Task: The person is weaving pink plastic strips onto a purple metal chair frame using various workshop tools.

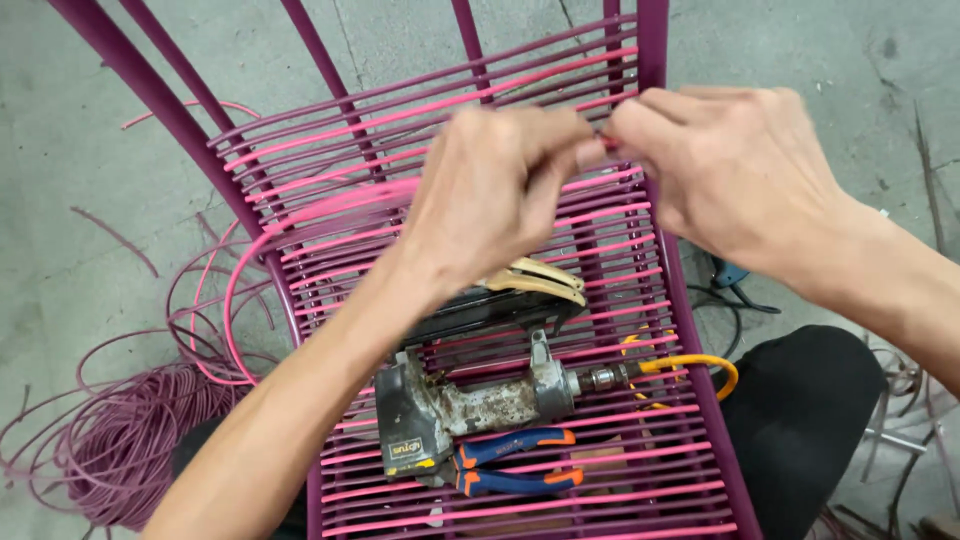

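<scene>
My left hand (495, 190) and my right hand (725, 165) meet above a magenta metal chair frame (655, 30) whose seat is woven with pink plastic cord (330, 210). Both hands pinch the cord's end between fingertips near the frame's right bar. The cord runs leftward from my left hand and loops down off the seat. The left hand is blurred. On the woven seat below lie a worn pneumatic staple gun (470, 400) with an orange air hose (690, 365) and blue-and-orange pliers (515, 470).
A coil of purple-pink cord (130, 440) lies on the concrete floor at the left. Loose cord scraps lie around it. My dark trouser knee (800, 420) is at the right, with a blue tool (728, 272) and dark cables on the floor behind.
</scene>
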